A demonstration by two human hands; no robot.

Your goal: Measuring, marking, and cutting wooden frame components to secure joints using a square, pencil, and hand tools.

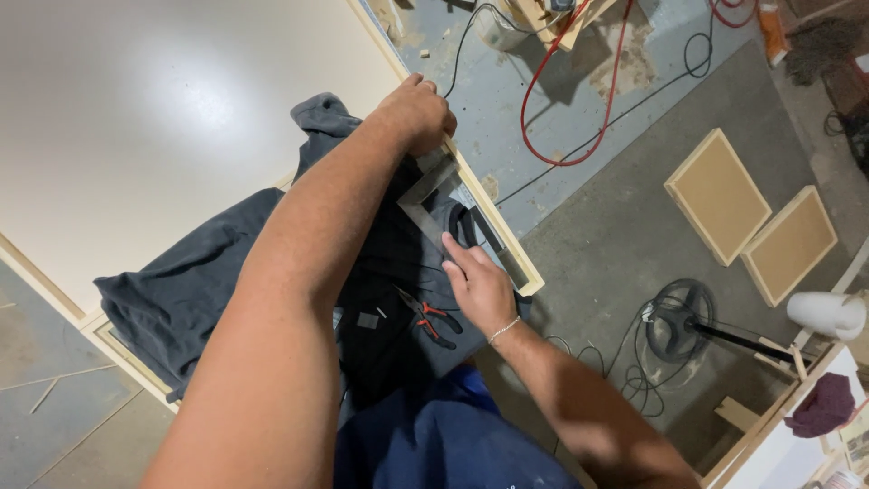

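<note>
My left hand (416,113) reaches far forward, its fingers curled over the pale wooden frame rail (496,222) at the edge of a large white panel (136,109). Just below that hand an L-shaped metal square (424,197) lies against the rail. My right hand (478,282), with a thin bracelet at the wrist, rests flat, its fingertips pressing on the square's long blade. Red-handled pliers (431,322) lie on a dark grey cloth (181,281) close to my right hand.
Red and black cables (552,109) run across the concrete floor beyond the rail. Two framed tan boards (720,195) lie on a grey mat at right. A coil of black cord (674,326) and a white lamp head (828,312) sit at lower right.
</note>
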